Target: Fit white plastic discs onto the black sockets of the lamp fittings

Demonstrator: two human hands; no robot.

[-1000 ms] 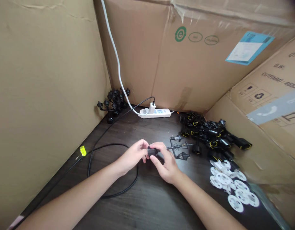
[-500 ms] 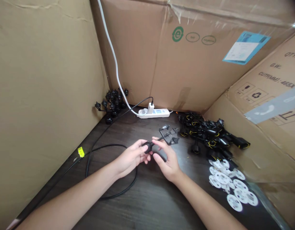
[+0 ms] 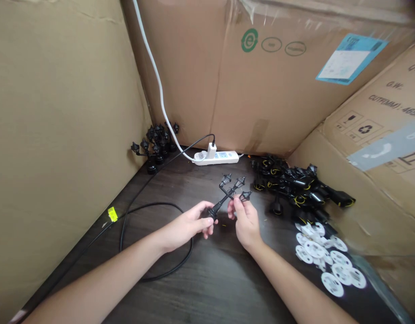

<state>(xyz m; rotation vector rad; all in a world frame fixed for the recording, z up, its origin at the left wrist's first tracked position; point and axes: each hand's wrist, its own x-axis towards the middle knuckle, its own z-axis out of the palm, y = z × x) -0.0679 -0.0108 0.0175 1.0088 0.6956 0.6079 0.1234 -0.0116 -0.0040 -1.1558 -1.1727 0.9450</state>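
A small black model street lamp point(image 3: 222, 201) with three lantern heads is held tilted in front of me, its heads pointing away to the right. My left hand point(image 3: 189, 226) is closed around its round base, thumb on top. With thumb and fingers my right hand point(image 3: 247, 222) pinches the lamp's cross arm near the right-hand lantern. Part of the base is hidden by the left fingers.
Similar finished-looking lamps point(image 3: 156, 143) stand at the back left. Black lamp parts with yellow wires point(image 3: 300, 186) are heaped at right, beside white discs point(image 3: 332, 284). A white power strip point(image 3: 224, 157) lies at the back; a black cable point(image 3: 153, 204) loops left. Cardboard boxes point(image 3: 183, 81) surround the dark tabletop.
My right hand has moved from the lamp's post near the base out to the cross arm by the lanterns. The lamp now tilts up more, and my left hand stays on its base.
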